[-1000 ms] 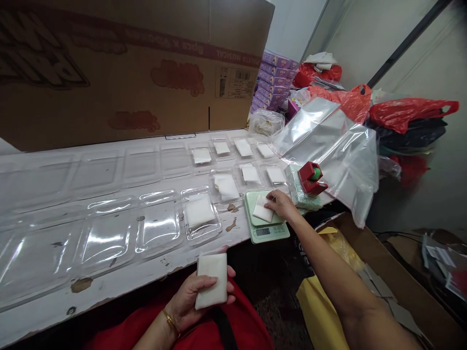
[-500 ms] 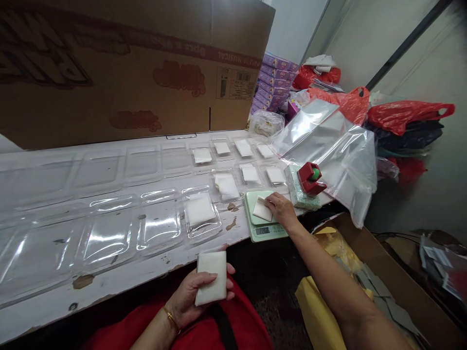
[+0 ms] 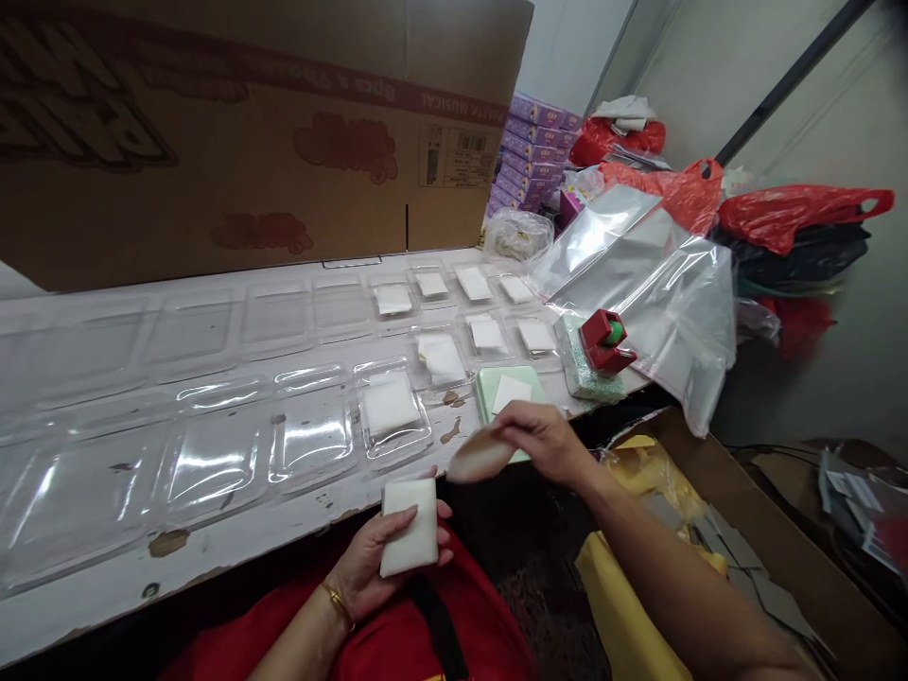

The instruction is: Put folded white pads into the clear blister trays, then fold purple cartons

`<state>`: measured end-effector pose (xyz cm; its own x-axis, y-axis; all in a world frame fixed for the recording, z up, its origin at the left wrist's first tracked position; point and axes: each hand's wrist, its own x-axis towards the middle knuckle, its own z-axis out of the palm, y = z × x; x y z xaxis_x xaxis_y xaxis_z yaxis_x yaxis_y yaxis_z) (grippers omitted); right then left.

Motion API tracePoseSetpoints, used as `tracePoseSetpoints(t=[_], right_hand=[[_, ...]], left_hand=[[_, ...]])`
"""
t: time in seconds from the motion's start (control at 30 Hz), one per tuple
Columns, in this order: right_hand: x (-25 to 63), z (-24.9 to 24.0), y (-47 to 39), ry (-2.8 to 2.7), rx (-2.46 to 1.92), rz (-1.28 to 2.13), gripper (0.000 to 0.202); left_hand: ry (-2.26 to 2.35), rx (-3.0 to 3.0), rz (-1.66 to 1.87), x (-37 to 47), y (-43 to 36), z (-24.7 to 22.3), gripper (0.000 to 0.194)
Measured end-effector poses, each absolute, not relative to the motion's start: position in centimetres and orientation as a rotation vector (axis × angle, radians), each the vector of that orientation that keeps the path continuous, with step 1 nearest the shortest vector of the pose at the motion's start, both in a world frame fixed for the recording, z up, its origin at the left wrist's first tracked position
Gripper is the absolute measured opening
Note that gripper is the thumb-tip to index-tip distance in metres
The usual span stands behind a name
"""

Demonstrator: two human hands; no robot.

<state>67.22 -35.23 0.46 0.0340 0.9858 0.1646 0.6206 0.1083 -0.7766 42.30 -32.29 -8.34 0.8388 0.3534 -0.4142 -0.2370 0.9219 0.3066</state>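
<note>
The left hand [image 3: 369,560] is half closed around a thick white stack [image 3: 410,527], its thumb laid flat across the front face and its fingers wrapped behind, their tips showing past the stack's three o'clock edge. A gold bracelet [image 3: 339,605] circles that wrist, and red cloth [image 3: 468,615] lies below the hand.

At about two o'clock from the left hand, the right hand [image 3: 545,440] is nearly closed, pinching a white piece [image 3: 482,456] between thumb and fingers. The piece is blurred and points toward eight o'clock from the fingertips, in front of the near side of a pale green scale [image 3: 486,378]. Whether hand or piece touches the scale cannot be told. The scale's display is hidden, and a white square [image 3: 511,390] lies on its top, just beyond the fingers.

From the scale, a red tape dispenser [image 3: 602,345] sits at two o'clock on a wrapped, pale green packet [image 3: 583,364]. Transparent trays [image 3: 312,426] stand in two rows on the white table [image 3: 92,605], running toward nine o'clock; the eight nearest the scale, between nine and one o'clock from it, hold white pads [image 3: 389,405]. A large cardboard box [image 3: 284,170] rises behind the rows, and shiny plastic sheets [image 3: 653,274] spread beyond the dispenser at one o'clock.
</note>
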Motion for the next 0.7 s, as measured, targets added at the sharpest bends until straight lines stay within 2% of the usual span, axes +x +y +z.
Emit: tracePoseSetpoints(t=[0.03, 0.1, 0.2, 0.27, 0.37, 0.43, 0.63, 0.7], right_hand=[[65.5, 0.6, -35.6, -1.680, -1.523, 0.770, 0.011], [62.3, -0.1, -35.8, -1.727, -1.427, 0.953, 0.010], [59.1, -2.1, -35.5, -1.819, -1.454, 1.011, 0.011], [58.3, -3.2, -35.2, -1.865, -1.520, 0.949, 0.012], [58.1, -3.7, -35.0, -1.928, -1.558, 0.858, 0.012], [58.2, -3.7, -35.1, -1.940, -1.571, 0.848, 0.011], [58.3, -3.3, -35.7, -1.941, -1.545, 0.802, 0.013], [59.3, -3.1, -35.6, -1.941, -1.504, 0.784, 0.019]], left_hand=[[0.484, 0.212, 0.301, 42.3, -32.3, -8.5, 0.038], [0.466, 0.146, 0.266, 42.1, -32.4, -8.9, 0.049], [0.394, 0.148, 0.230, 41.5, -32.8, -9.0, 0.064], [0.368, 0.209, 0.211, 41.1, -33.0, -8.9, 0.057], [0.419, 0.306, 0.205, 41.1, -33.2, -8.7, 0.034], [0.482, 0.340, 0.211, 41.3, -33.3, -8.6, 0.025], [0.582, 0.349, 0.246, 41.9, -33.3, -8.8, 0.021], [0.566, 0.348, 0.257, 42.0, -33.3, -8.6, 0.022]])
